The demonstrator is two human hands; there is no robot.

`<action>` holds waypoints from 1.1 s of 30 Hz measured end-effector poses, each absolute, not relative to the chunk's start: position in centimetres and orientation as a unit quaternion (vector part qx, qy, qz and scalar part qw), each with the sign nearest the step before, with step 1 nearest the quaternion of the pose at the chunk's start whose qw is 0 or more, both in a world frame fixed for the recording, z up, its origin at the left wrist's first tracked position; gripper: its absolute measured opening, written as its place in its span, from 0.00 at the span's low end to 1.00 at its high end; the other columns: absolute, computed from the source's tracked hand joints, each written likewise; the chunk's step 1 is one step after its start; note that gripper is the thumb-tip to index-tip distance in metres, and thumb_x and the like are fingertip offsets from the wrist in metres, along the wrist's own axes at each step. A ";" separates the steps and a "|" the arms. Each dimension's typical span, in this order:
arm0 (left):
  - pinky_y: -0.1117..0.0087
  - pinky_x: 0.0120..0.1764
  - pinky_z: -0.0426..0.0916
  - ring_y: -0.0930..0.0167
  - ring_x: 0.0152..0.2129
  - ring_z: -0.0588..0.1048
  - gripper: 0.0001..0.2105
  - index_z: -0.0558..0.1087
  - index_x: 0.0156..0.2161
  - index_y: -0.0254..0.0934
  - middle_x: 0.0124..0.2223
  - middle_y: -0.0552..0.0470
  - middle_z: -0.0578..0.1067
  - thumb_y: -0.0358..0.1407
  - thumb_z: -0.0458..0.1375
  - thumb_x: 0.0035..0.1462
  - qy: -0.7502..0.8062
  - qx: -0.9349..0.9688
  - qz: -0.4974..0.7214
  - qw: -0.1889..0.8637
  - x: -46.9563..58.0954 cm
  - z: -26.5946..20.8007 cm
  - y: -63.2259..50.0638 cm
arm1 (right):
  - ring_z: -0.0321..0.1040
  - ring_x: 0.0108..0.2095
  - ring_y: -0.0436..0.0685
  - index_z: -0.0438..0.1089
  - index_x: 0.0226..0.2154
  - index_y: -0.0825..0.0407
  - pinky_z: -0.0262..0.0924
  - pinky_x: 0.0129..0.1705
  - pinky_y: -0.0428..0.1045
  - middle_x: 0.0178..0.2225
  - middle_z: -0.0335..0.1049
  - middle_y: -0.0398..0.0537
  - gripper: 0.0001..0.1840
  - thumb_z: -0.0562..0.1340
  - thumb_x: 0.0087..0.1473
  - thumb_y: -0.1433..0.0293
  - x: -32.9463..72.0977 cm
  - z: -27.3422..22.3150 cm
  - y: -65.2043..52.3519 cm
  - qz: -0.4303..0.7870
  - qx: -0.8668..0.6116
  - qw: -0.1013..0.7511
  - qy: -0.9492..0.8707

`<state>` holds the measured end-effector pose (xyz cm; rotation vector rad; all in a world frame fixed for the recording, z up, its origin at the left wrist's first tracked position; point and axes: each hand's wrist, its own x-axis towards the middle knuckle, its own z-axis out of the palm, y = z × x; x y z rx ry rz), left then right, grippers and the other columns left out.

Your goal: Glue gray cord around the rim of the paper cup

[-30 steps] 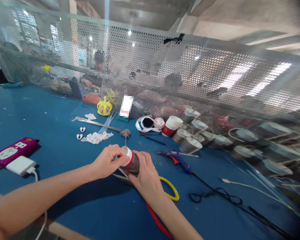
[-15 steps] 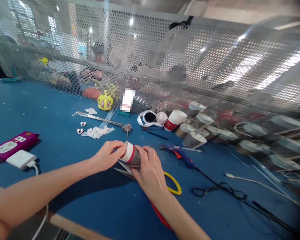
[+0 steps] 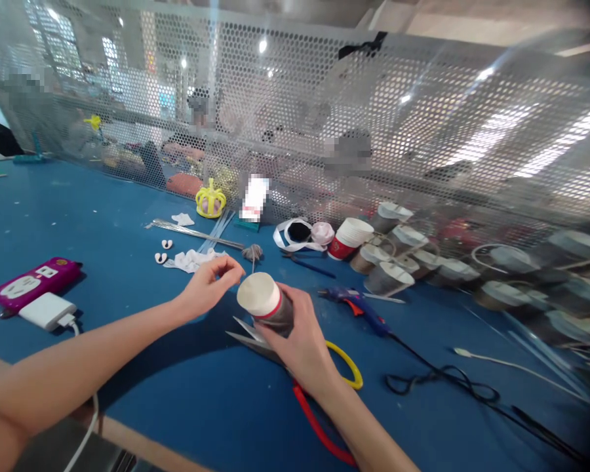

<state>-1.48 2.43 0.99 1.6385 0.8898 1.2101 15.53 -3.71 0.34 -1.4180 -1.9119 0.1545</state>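
Observation:
My right hand (image 3: 305, 331) is wrapped round a paper cup (image 3: 258, 295) with a cream end, a red band and a grey covering; the cream end is turned up toward me. My left hand (image 3: 209, 288) is just left of the cup, apart from it, with thumb and fingers pinched together. Whether anything is between those fingertips is too small to tell. Behind the cup lies a small bundle of grey yarn (image 3: 252, 252), from which a strand runs toward the cup. Scissors (image 3: 255, 344) with parted blades and red and yellow handles lie partly hidden under my right hand and wrist.
A blue glue gun (image 3: 368, 314) and its black cord lie to the right. Stacked cups (image 3: 351, 237), a white ribbon loop (image 3: 280, 237) and several grey-covered cups (image 3: 389, 278) stand along the mesh screen (image 3: 285, 85). Left are a purple power strip (image 3: 34, 282) and white adapter (image 3: 48, 310).
My left hand has come away from the cup's rim to the left. My right hand has turned the cup so its cream end faces me more. The view has shifted slightly.

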 end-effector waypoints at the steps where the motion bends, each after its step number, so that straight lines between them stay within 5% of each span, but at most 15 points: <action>1: 0.75 0.30 0.60 0.77 0.24 0.65 0.07 0.67 0.28 0.32 0.25 0.55 0.66 0.35 0.51 0.49 0.365 0.649 0.489 0.455 -1.5 0.9 2.8 | 0.61 0.43 0.59 0.54 0.46 0.49 0.60 0.42 0.56 0.43 0.58 0.52 0.27 0.62 0.42 0.66 15.4 0.4 -3.7 0.102 -0.552 0.378 -0.736; 9: 0.76 0.25 0.59 0.77 0.21 0.65 0.06 0.68 0.24 0.30 0.23 0.54 0.68 0.33 0.54 0.45 0.377 0.689 0.432 0.443 -1.5 1.1 3.0 | 0.61 0.43 0.57 0.54 0.47 0.50 0.58 0.43 0.53 0.45 0.61 0.51 0.30 0.63 0.41 0.64 15.1 0.2 -3.8 0.208 -0.528 0.347 -0.747; 16: 0.74 0.27 0.63 0.76 0.20 0.66 0.07 0.68 0.29 0.30 0.22 0.55 0.67 0.34 0.52 0.49 0.371 0.626 0.500 0.471 -1.6 0.9 3.6 | 0.62 0.44 0.56 0.52 0.49 0.49 0.56 0.46 0.52 0.46 0.63 0.49 0.30 0.62 0.43 0.64 16.1 -0.4 -3.3 0.343 -0.523 0.377 -0.683; 23: 0.66 0.42 0.62 0.70 0.35 0.68 0.08 0.70 0.33 0.32 0.35 0.46 0.70 0.34 0.51 0.53 0.244 0.786 0.498 0.274 -1.7 0.8 2.5 | 0.61 0.44 0.57 0.58 0.46 0.52 0.55 0.46 0.51 0.45 0.64 0.50 0.26 0.60 0.45 0.60 16.4 0.4 -3.1 0.441 -0.497 0.442 -0.602; 33: 0.66 0.43 0.62 0.70 0.36 0.67 0.07 0.68 0.30 0.32 0.35 0.45 0.69 0.32 0.49 0.55 0.203 0.792 0.487 0.306 -1.4 -0.3 3.1 | 0.67 0.24 0.53 0.66 0.37 0.53 0.58 0.24 0.46 0.30 0.71 0.47 0.19 0.58 0.47 0.57 16.5 0.6 -2.9 0.625 -0.413 0.504 -0.430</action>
